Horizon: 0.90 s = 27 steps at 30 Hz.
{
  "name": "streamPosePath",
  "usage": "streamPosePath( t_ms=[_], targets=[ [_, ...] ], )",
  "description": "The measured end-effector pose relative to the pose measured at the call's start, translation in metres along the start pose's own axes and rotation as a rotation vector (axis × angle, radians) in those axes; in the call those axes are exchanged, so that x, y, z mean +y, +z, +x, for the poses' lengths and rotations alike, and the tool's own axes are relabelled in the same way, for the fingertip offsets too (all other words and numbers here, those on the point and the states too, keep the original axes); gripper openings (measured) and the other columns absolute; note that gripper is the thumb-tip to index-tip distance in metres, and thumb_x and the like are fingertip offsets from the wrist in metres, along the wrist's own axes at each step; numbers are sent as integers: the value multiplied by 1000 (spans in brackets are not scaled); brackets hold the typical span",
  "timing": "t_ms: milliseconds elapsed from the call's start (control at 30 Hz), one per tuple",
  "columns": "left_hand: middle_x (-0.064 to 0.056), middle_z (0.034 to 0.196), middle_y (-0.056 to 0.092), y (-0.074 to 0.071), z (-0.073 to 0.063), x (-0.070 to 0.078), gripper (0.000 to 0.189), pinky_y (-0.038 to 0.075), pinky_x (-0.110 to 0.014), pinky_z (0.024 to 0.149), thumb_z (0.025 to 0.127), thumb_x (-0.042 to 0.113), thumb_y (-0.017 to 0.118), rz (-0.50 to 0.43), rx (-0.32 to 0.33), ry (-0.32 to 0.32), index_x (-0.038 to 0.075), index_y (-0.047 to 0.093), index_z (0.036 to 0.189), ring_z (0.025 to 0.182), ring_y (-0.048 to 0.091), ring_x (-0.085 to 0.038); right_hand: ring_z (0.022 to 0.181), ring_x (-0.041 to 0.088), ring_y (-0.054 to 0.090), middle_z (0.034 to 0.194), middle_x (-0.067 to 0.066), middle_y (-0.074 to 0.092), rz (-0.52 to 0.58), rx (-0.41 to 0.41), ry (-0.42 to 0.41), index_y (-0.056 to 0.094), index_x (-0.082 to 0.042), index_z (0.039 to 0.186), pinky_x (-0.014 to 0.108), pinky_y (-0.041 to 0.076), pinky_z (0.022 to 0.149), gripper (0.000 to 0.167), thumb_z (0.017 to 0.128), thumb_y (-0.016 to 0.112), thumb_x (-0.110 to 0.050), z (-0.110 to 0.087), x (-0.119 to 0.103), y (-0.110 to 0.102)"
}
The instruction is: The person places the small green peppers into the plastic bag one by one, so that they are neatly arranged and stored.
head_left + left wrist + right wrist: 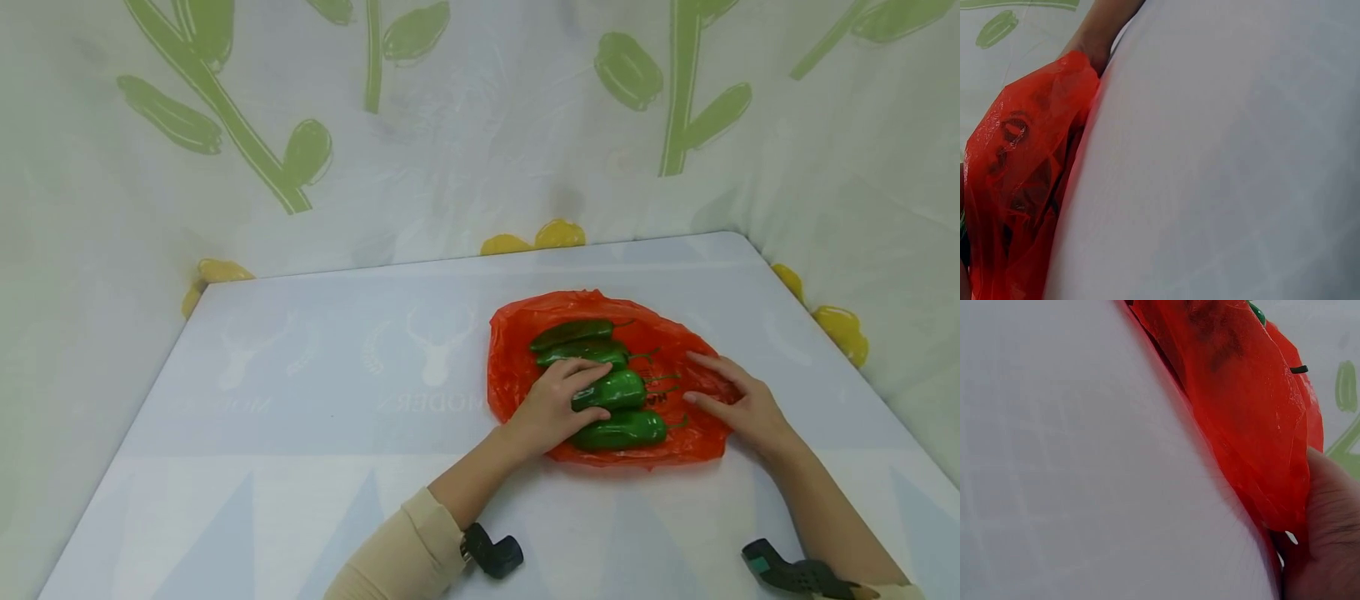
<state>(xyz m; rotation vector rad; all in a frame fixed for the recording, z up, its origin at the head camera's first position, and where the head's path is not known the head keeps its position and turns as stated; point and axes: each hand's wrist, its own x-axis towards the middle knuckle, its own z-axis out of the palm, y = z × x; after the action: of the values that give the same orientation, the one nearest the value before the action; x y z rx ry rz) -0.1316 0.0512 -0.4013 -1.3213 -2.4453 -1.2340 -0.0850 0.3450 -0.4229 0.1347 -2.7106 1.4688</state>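
Several glossy green peppers (622, 427) lie side by side in an opened red plastic bag (547, 312), stems pointing right. My left hand (555, 402) reaches in from the bag's left side and grips one green pepper (625, 388), thumb on its near side and fingers on its far side. On the right, my right hand (738, 407) rests at the bag's edge, fingers spread and touching the plastic. The red bag (1247, 419) hides part of that hand in the right wrist view. In the left wrist view the bag (1029, 137) covers most of the peppers.
The bag lies on a white table (300, 375) with pale printed deer heads and lettering. Behind the table hangs a light curtain (480, 150) with green leaves and yellow flowers. A black wrist camera (495, 554) sits on the left forearm, another camera (787, 571) on the right.
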Motion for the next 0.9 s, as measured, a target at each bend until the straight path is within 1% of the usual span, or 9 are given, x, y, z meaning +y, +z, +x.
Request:
streamPosePath(
  t_ms=[133,233,367,533,667,767,900],
  targets=[
    [-9,122,58,-2,0,2,55,44,-21,98,80,18,76,2,21,-9,6,57,130,115,52,-22,114,-13,35,130,-22,43,8,25,1,44,-18,142,1,38,83,58,89,66,-12,0,-1,-1],
    [-9,118,60,-3,0,3,52,45,-21,97,80,18,76,0,36,-13,5,60,127,113,54,-21,115,-13,35,133,-18,43,-13,51,8,45,-19,142,1,37,82,57,89,66,-14,1,-3,-2],
    [-8,115,61,-2,2,2,48,46,-20,95,79,17,76,-1,51,-12,5,62,124,110,55,-20,116,-13,35,135,-19,43,-35,84,28,45,-19,142,0,37,81,57,89,66,-17,2,-5,-4],
    [-8,117,60,2,5,0,46,45,-20,95,80,17,76,5,58,-14,6,63,123,112,54,-20,118,-12,35,134,-23,42,-7,118,13,46,-18,141,0,37,83,56,89,66,-14,2,-7,-4],
    [-7,118,60,3,5,1,49,45,-20,96,81,18,75,8,55,-21,6,61,126,114,53,-20,121,-9,38,134,-21,45,8,169,-69,49,-10,138,1,35,88,57,85,67,-2,3,-7,-4],
    [-8,118,60,2,5,2,51,45,-21,96,80,18,75,0,65,-19,6,60,127,114,53,-21,123,-7,39,133,-21,47,16,198,-138,49,-4,136,3,34,93,58,82,67,7,5,-8,-5],
    [-8,119,60,2,5,2,52,45,-22,96,79,19,76,-16,81,-6,6,60,127,114,53,-21,125,-6,39,133,-20,48,16,212,-189,49,-2,136,4,32,97,61,79,67,11,6,-12,-7]
  ],
)
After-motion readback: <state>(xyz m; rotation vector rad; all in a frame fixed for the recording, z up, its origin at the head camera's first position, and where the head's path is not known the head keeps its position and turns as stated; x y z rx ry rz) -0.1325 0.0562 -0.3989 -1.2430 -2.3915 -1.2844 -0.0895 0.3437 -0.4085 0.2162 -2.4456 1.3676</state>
